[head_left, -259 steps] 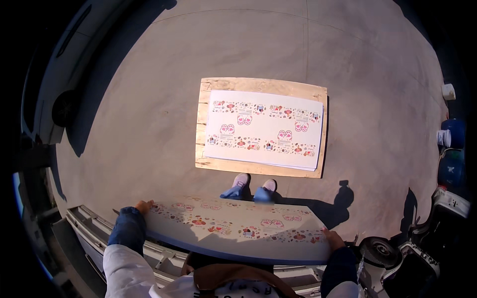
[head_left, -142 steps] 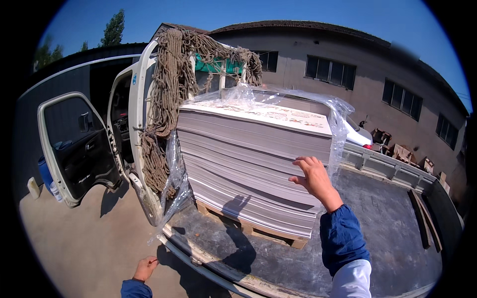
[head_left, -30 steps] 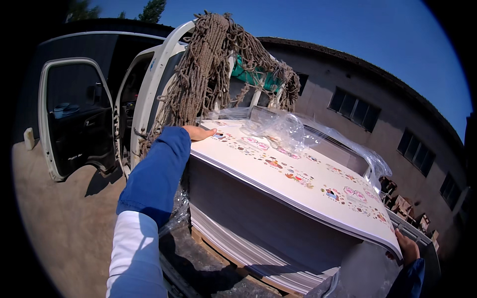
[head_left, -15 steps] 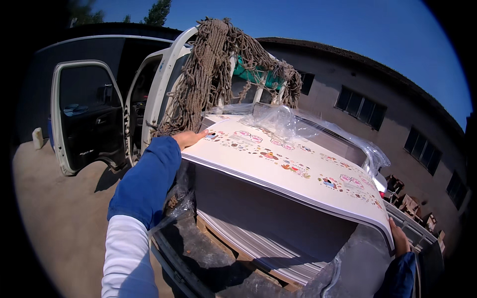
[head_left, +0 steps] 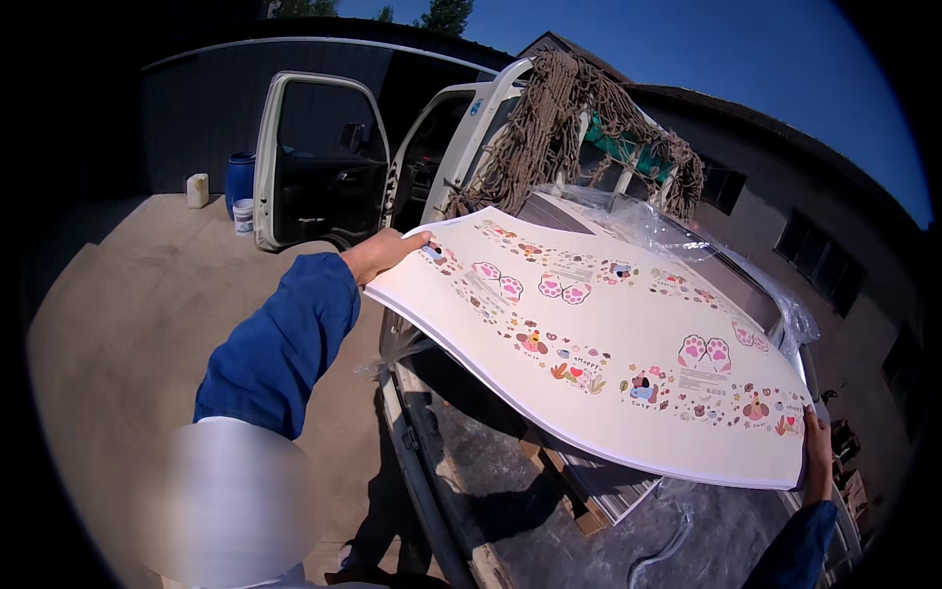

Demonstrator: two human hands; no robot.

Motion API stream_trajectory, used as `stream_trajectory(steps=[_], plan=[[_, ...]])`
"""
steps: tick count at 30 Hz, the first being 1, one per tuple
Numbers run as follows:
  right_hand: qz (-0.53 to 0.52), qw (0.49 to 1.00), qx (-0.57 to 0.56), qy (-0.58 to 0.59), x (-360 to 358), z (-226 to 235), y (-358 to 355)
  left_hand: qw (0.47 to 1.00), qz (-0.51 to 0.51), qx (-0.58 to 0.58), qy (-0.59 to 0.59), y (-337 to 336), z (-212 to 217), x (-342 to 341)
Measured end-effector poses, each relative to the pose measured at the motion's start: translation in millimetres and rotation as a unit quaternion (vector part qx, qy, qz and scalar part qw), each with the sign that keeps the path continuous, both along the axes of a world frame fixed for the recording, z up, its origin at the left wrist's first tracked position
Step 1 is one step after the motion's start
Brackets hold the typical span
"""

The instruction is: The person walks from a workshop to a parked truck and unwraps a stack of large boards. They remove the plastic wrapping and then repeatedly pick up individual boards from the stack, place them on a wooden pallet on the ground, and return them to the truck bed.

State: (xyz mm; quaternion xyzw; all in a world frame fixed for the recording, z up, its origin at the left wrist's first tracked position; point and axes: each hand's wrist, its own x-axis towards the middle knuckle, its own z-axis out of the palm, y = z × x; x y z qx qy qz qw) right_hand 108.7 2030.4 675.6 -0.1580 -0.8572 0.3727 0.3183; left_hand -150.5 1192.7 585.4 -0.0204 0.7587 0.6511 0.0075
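A wide stack of printed paper sheets (head_left: 608,314), cream with pink paws and cartoon animals, spans between my hands and sags in the middle. My left hand (head_left: 388,255) grips its left corner, thumb on top. My right hand (head_left: 816,456) holds the right edge near the corner, its fingers partly hidden. Below lies a larger pile of sheets (head_left: 608,491) on a wooden pallet (head_left: 579,496), mostly covered by the held stack. Clear plastic film (head_left: 638,231) lies crumpled behind the sheets.
The pallet stands on a truck bed (head_left: 530,520) with a metal side rail (head_left: 422,471). Brown netting (head_left: 545,128) hangs on the frame behind the cab. An open truck door (head_left: 324,162) is at left, with a blue barrel (head_left: 239,179) and white bucket (head_left: 243,216) beyond.
My hands have pulled the sheet stack toward me and off to the left side of the pile. My view has turned left. Both hands keep their hold.
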Motion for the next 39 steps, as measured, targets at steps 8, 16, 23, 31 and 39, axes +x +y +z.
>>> stream_trajectory(steps=[8,16,23,31,39], plan=[[0.201,0.963,0.163,-0.078,-46,62,-326,0.991,0.076,-0.057,-0.097,-99,-103,202],[0.462,0.774,0.341,-0.266,-110,-186,-595,0.923,0.23,-0.025,-0.307,-235,-282,542],[0.566,0.587,0.484,-0.318,-61,-530,-799,0.699,0.486,0.073,-0.519,-245,-461,840],[0.718,0.403,0.488,-0.291,65,-662,-1071,0.512,0.642,0.187,-0.54,-165,-509,965],[0.798,0.311,0.441,-0.268,156,-708,-1310,0.416,0.743,0.218,-0.477,-200,-497,1020]])
